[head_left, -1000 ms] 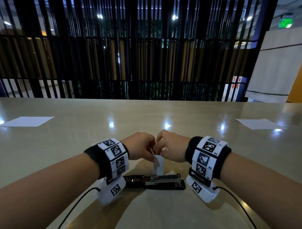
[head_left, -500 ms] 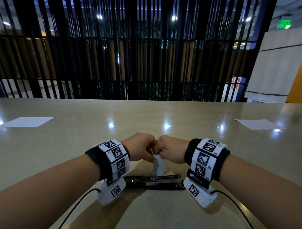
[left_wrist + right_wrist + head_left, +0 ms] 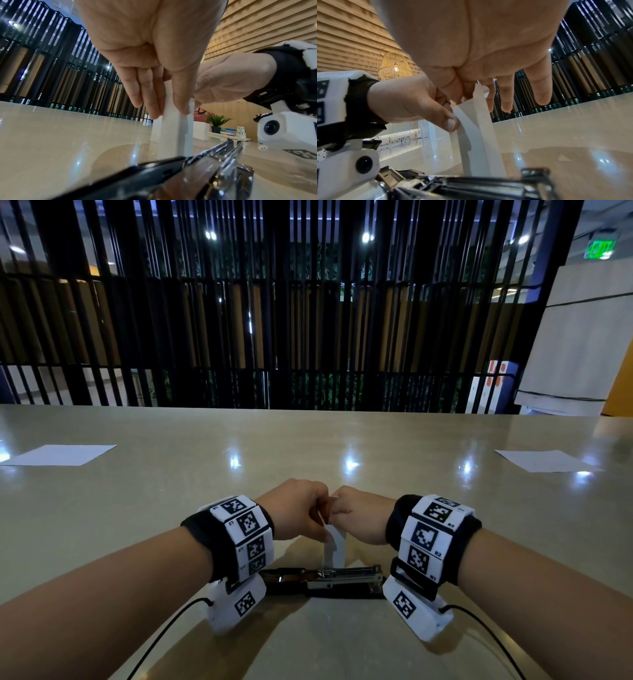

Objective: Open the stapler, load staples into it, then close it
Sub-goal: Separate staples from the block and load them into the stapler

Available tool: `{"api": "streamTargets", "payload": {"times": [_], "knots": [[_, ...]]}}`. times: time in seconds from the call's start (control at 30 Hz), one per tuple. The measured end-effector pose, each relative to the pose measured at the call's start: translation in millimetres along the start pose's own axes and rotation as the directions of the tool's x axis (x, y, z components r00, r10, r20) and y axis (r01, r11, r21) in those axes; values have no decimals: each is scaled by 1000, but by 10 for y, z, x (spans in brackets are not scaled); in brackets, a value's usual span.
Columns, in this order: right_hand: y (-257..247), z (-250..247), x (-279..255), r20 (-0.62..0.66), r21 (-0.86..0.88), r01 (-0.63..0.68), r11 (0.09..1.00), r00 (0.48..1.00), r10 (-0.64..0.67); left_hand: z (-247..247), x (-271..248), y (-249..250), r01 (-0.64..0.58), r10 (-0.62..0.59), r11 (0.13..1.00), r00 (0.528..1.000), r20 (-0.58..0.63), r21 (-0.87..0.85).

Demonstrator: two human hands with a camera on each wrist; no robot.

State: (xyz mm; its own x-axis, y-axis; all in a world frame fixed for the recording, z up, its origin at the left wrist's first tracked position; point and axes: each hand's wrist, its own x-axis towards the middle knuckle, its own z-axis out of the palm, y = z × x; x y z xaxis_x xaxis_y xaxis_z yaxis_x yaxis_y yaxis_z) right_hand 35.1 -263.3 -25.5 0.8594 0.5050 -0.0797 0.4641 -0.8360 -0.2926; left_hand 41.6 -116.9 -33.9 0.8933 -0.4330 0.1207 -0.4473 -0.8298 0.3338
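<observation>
A glossy beige table reflects ceiling lights. An opened black stapler lies flat at its near edge. Two white paper sheets lie far apart: one far left, one far right.

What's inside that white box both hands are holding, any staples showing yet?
No staples show. The white box stands upright behind the open stapler, pinched at its top by the left hand and right hand; fingers hide its contents.

Dim; ceiling-light glare on table; edges warped.
</observation>
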Motion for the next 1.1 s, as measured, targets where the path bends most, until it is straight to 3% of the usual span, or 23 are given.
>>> {"api": "streamTargets", "payload": {"times": [0.27,0.4,0.57,0.9,1.1], "knots": [[2,-42,-11,69,-50,-9,999,998,12,22,-17,0,-4,3,999,1000,-19,-34],[88,-32,18,-35,15,-48,999,998,49,13,-11,22,-28,28,1000,1000,2,1],[106,-42,-5,-198,51,-5,999,980,15,6,-17,11,-35,35,999,999,7,-7],[93,-50,-40,-332,-11,69,998,941,-69,15,17,16,-41,41,999,999,-8,22],[110,-107,-40,-344,104,92,990,938,-51,19,45,-6,-27,27,999,999,-21,43]]}}
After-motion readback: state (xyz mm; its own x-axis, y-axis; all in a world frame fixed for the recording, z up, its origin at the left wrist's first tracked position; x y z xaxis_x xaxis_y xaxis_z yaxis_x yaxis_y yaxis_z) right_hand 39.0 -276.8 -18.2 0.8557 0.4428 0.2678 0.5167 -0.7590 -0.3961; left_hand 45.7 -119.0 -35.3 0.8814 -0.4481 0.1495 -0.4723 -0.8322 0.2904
